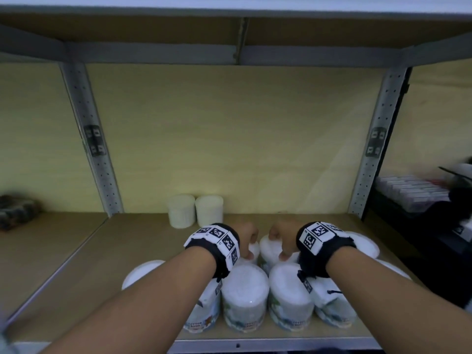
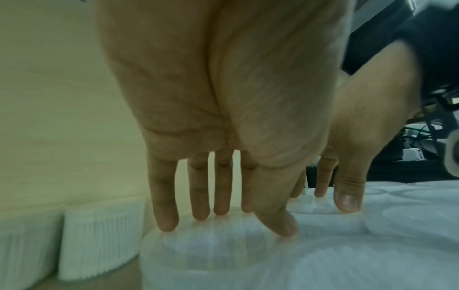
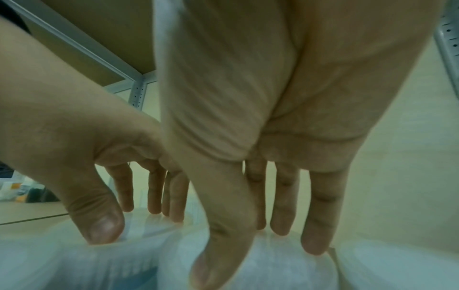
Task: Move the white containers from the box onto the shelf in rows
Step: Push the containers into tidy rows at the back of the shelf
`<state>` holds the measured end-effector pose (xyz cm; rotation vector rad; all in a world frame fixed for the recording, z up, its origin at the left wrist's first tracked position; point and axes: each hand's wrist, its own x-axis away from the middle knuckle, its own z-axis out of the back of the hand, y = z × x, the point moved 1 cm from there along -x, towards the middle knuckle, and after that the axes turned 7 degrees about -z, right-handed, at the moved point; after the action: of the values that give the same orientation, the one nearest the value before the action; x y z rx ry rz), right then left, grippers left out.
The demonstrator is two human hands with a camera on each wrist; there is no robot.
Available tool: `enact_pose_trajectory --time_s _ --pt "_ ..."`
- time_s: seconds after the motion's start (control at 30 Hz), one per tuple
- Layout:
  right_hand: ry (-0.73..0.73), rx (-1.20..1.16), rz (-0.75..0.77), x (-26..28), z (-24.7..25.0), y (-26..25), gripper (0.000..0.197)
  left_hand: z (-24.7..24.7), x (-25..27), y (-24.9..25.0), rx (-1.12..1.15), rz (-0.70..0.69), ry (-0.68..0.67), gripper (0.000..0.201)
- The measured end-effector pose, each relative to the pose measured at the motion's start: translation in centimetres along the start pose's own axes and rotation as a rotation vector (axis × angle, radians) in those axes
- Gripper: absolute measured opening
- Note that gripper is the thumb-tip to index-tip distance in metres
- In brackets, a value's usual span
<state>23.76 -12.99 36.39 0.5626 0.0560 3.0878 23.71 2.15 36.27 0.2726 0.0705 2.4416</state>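
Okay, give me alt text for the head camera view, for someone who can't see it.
Two bare hands, the left hand and right hand, each grip the top of a white cotton bud container among a cluster at the front of a wooden shelf. Two plain white containers stand side by side against the back panel. Both wrists wear black bands with square markers.
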Motion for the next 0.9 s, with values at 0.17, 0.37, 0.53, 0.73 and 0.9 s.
enact_pose_trajectory --time_s 0.17,0.37,0.53,0.73,0.9 --pt "-0.008 -0.042 0.005 0.7 0.9 -0.1 0.063 0.8 0.6 -1.1 0.088 0.018 0.037 0.051" --pt "0.087 -0.138 0.052 -0.7 3.1 -1.1 0.047 2.8 1.3 -5.0 0.166 0.112 0.077 0.051" --pt "0.144 -0.202 0.100 -3.1 4.9 -3.1 0.035 3.8 1.9 -10.0 0.150 0.186 0.100 0.051" --pt "0.188 -0.206 0.161 -7.5 6.2 -6.5 0.038 4.1 1.9 -16.6 0.165 0.290 0.135 0.048" --pt "0.203 -0.160 0.209 -11.0 7.3 -10.0 0.042 4.0 0.7 -21.3 0.161 0.337 0.155 0.050"
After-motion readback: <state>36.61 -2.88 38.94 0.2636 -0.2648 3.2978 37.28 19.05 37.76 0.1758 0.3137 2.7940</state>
